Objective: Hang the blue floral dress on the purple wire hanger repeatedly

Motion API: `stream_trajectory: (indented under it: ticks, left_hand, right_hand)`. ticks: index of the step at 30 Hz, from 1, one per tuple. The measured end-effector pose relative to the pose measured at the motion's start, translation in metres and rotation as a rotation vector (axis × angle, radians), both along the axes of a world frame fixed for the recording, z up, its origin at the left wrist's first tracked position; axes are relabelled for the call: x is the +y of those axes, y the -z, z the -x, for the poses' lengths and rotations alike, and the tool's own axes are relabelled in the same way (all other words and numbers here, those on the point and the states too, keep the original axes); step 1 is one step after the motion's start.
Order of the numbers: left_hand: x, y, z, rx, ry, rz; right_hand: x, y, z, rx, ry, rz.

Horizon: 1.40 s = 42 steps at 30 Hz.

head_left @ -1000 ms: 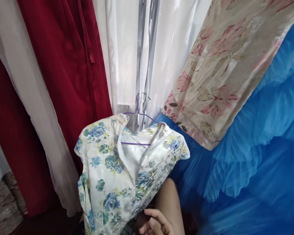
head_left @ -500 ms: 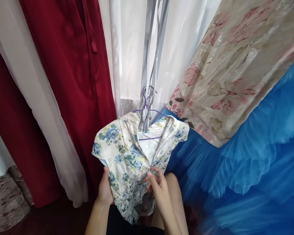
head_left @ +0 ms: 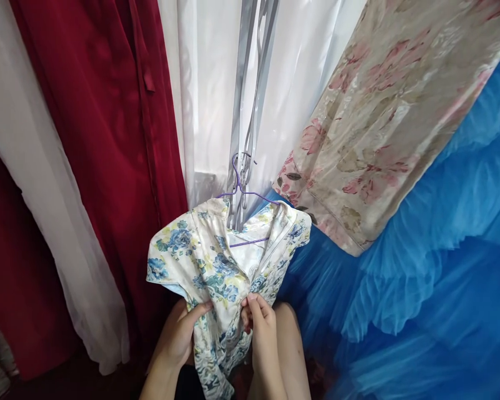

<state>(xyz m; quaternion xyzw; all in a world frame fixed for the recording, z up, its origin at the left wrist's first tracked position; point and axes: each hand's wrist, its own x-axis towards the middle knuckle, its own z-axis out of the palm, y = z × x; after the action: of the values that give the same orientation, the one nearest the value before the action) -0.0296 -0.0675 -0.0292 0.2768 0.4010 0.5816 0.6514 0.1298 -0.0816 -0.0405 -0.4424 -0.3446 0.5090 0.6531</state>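
Observation:
A short-sleeved white blouse with blue and yellow flowers (head_left: 220,272) hangs on a thin purple hanger (head_left: 238,188) in front of me. My left hand (head_left: 179,333) grips the blouse's side below the sleeve, its thumb lying over the front and its other fingers hidden behind the cloth. At the bottom of the V-neck, my right hand (head_left: 259,316) pinches the front edge between thumb and fingers. The lower part of the blouse falls in folds between my hands and over my lap.
Dark red cloth (head_left: 120,111) and pale sheer cloth (head_left: 62,222) hang at the left. White curtain-like fabric (head_left: 212,83) with grey ribbons (head_left: 250,72) hangs behind the hanger. At right are a beige floral cloth (head_left: 366,122) and blue ruffled tulle (head_left: 400,278). My bare knee (head_left: 289,333) is below.
My left thumb has moved right, from the blouse's side edge onto its front. My right fingers have closed into a tighter pinch. The whole view has shifted slightly.

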Motion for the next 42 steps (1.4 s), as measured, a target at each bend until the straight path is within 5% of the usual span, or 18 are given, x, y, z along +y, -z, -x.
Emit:
stream_trajectory:
  ticks: [5, 8, 10, 12, 14, 17, 22, 26, 31, 36, 42]
  left_hand:
    - [0.02, 0.014, 0.0, 0.171, -0.36, -0.027]
    - [0.024, 0.024, 0.003, 0.462, -0.729, -0.238]
    - [0.018, 0.024, 0.0, 0.707, -0.827, -0.435]
    - [0.009, 0.018, -0.008, 0.893, -0.64, -0.64]
    - [-0.001, 0.009, -0.021, 0.971, -0.297, -0.782]
    - [-0.008, -0.002, -0.04, 0.987, -0.01, -0.823]
    - [-0.008, -0.004, -0.045, 0.924, -0.08, -0.794]
    - [-0.01, -0.001, -0.041, 0.902, -0.094, -0.844]
    - [-0.016, -0.011, -0.041, 0.932, -0.17, -0.936]
    - [0.014, -0.051, -0.025, 1.075, -0.319, -1.026]
    - [0.087, -0.151, -0.02, 1.113, -0.528, -1.206]
  right_hand:
    - [-0.004, -0.001, -0.007, 0.041, 0.072, 0.043]
    - [-0.008, -0.002, -0.008, 0.053, 0.035, 0.068]
    - [-0.009, -0.005, -0.007, 0.044, 0.011, 0.082]
    - [-0.011, -0.011, -0.005, 0.01, -0.014, 0.08]
    - [-0.015, -0.02, -0.004, -0.038, -0.046, 0.052]
    - [-0.025, -0.033, -0.004, -0.112, -0.086, -0.018]
    - [-0.034, -0.04, -0.012, -0.173, -0.16, -0.056]
    - [-0.03, -0.031, -0.019, -0.255, -0.086, -0.12]
    - [-0.027, -0.016, -0.011, -0.326, -0.173, -0.18]
    - [-0.03, -0.005, -0.008, -0.376, -0.17, -0.21]
    - [-0.039, -0.005, -0.025, -0.503, -0.19, -0.237]
